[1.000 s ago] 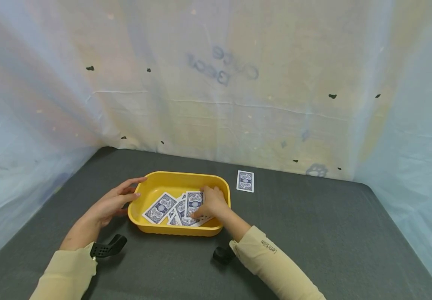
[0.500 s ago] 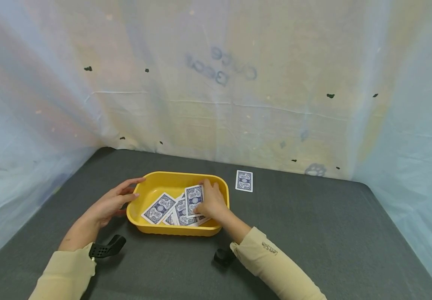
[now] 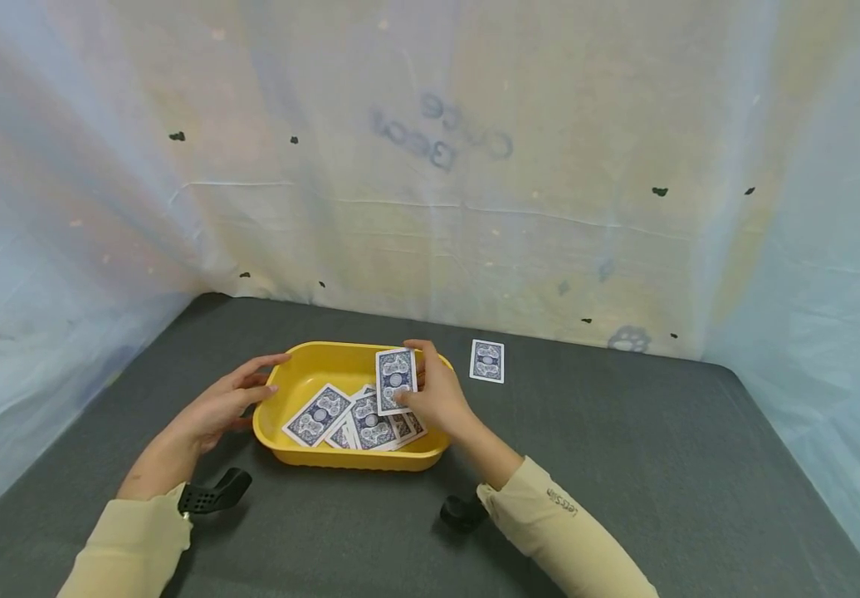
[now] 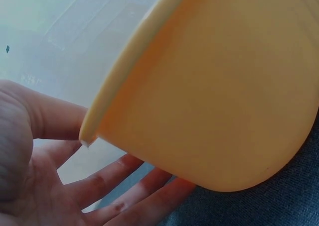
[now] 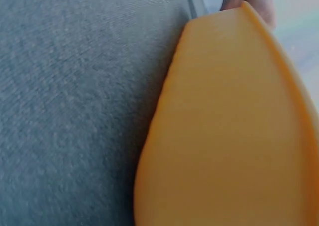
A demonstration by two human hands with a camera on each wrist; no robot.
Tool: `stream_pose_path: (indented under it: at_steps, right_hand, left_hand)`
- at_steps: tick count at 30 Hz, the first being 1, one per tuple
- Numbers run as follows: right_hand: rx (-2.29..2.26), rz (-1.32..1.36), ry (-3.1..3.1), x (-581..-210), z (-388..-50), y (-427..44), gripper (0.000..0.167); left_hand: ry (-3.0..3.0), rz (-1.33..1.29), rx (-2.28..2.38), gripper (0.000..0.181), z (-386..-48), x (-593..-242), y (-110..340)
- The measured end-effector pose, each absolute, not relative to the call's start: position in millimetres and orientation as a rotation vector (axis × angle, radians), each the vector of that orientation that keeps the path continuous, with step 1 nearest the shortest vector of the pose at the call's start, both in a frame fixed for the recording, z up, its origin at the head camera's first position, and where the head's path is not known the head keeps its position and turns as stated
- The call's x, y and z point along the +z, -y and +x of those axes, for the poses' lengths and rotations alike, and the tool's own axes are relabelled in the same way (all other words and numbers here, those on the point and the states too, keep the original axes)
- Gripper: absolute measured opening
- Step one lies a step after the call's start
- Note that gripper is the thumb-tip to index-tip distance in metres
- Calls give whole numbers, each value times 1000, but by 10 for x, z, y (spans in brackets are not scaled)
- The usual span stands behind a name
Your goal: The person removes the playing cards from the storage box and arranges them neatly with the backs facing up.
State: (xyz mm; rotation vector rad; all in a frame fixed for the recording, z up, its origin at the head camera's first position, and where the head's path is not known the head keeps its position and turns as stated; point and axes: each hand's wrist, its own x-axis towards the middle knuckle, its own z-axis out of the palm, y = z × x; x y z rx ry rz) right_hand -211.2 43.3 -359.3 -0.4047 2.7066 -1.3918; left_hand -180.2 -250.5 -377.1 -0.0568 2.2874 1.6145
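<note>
My right hand (image 3: 437, 394) holds a playing card (image 3: 396, 374) above the yellow tray (image 3: 355, 459), with the card's patterned blue back showing. Thumb and fingers grip its right edge. Below it, several more cards (image 3: 315, 415) lie loosely overlapped in the tray, backs up. At the tray's left end, my left hand (image 3: 224, 403) holds the rim. The left wrist view shows that thumb over the rim (image 4: 124, 61) and its fingers (image 4: 144, 186) spread under the rim along the outer wall. Only the tray's outside fills most of the right wrist view; the right hand is not visible there.
A single card (image 3: 487, 361) lies back up on the dark table (image 3: 624, 465), to the right of the tray. A pale printed curtain (image 3: 430, 166) closes off the back and both sides. Black straps (image 3: 213, 494) sit at the wrists.
The right hand has lifted one card off the pile, upward and slightly right, uncovering cards beneath. The left hand has stayed at the tray's left end.
</note>
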Motion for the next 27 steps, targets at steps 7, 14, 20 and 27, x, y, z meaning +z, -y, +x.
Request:
stream_pose_path:
  at_steps: [7,14,20,27]
  right_hand:
    - [-1539,-414,-2690,-3537,-2132,-575,70]
    - [-1686,-389,-2623,-3457,-2135,-732,68]
    - [-1759,-324,-2592,-3422,-2146,-851,68]
    - [-1769,-240,-2625,-3422,-2208,-1010,71]
  left_hand:
    - [-2285,-57,1617,61,-1804,-3768,2494]
    - [-2295,-65,1603,62,-1808,-3773,2500]
    - [-2291,-80,1606,63,-1802,-3768,2502]
    - [-2297,-51,1600,63,-1805,-3767,2511]
